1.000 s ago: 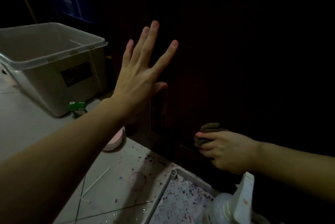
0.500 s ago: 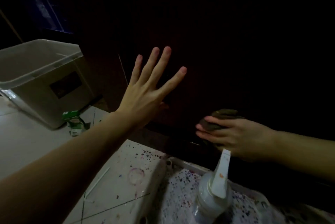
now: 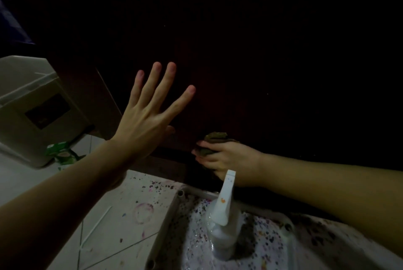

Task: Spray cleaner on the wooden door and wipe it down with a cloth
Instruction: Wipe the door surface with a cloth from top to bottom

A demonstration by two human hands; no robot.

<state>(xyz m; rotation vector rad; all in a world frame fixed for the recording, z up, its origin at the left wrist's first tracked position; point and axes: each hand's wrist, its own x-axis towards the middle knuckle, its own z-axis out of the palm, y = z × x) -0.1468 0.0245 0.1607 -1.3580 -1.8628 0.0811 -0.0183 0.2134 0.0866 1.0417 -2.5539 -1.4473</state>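
The dark wooden door (image 3: 250, 62) fills the upper part of the view and is very dim. My left hand (image 3: 148, 114) lies flat against its lower left, fingers spread, holding nothing. My right hand (image 3: 226, 158) presses a bunched dark greenish cloth (image 3: 212, 141) against the door's bottom edge, close to the floor. A white spray bottle (image 3: 222, 221) stands upright in front of my right wrist, nozzle pointing up toward the door.
A large grey plastic bin (image 3: 32, 112) stands at the left beside the door. A green packet (image 3: 63, 154) lies on the tiled floor (image 3: 113, 237) below it. The bottle stands in a speckled, paint-stained tray (image 3: 172, 215) at the bottom right.
The view has swung right and down, so the bin slid left. My right hand with the cloth has shifted left along the door's bottom edge. The left hand stays flat on the door.
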